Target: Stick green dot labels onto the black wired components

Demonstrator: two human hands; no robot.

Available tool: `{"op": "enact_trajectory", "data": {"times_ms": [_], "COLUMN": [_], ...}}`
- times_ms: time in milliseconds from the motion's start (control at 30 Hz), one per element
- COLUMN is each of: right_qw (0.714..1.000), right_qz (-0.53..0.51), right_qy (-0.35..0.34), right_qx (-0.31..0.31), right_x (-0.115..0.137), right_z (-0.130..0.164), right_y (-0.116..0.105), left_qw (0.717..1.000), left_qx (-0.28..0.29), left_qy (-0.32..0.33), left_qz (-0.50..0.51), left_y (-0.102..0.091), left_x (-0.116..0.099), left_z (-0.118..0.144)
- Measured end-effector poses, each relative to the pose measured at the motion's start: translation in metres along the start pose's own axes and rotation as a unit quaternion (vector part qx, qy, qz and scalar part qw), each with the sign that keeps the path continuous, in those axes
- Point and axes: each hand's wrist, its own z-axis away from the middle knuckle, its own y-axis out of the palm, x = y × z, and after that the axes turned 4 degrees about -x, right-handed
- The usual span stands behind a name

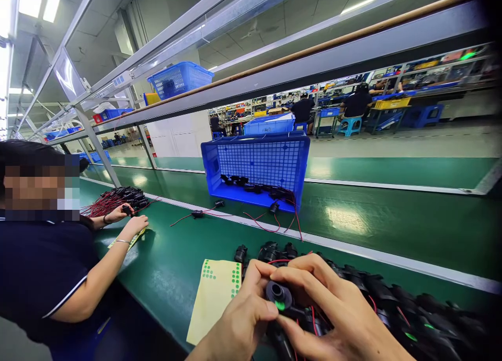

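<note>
Both the left hand [243,319] and right hand [333,314] are closed on a black socket [279,295] above the table [168,256]. The green sticker [280,305] could seat crooked if a thumb slips.

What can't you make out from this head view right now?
- Black part: its lower body is hidden by the left hand and right hand.
- Sticker sheet: right edge covered by the left hand.
- Pile of black parts: blurred towards the right edge.
- Far workstations: too small.

Open belt [392,225] ahead; blue crate [254,165], loose wired parts [270,209] mid-left.
</note>
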Motion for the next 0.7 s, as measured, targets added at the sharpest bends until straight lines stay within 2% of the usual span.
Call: {"op": "enact_trajectory", "data": {"times_ms": [300,467,600,700], "right_qw": [0.999,0.998,0.996,0.997], "right_qz": [0.031,0.055,0.071,0.065], "right_qy": [-0.025,-0.035,-0.046,-0.046], "right_qx": [-0.010,-0.015,-0.019,-0.016], "right_x": [-0.004,-0.002,-0.001,-0.003], "right_z": [0.005,0.007,0.009,0.009], "right_y": [0.009,0.014,0.019,0.020], "left_qw": [0.999,0.999,0.996,0.997], "left_qx": [-0.030,-0.030,-0.065,-0.075], "left_qy": [-0.008,0.003,0.015,0.033], "left_qz": [-0.038,-0.042,-0.063,-0.014], "left_y": [0.001,-0.009,-0.017,-0.014], "left_x": [-0.002,0.008,0.018,0.022], "left_z": [-0.001,0.003,0.004,0.001]}}
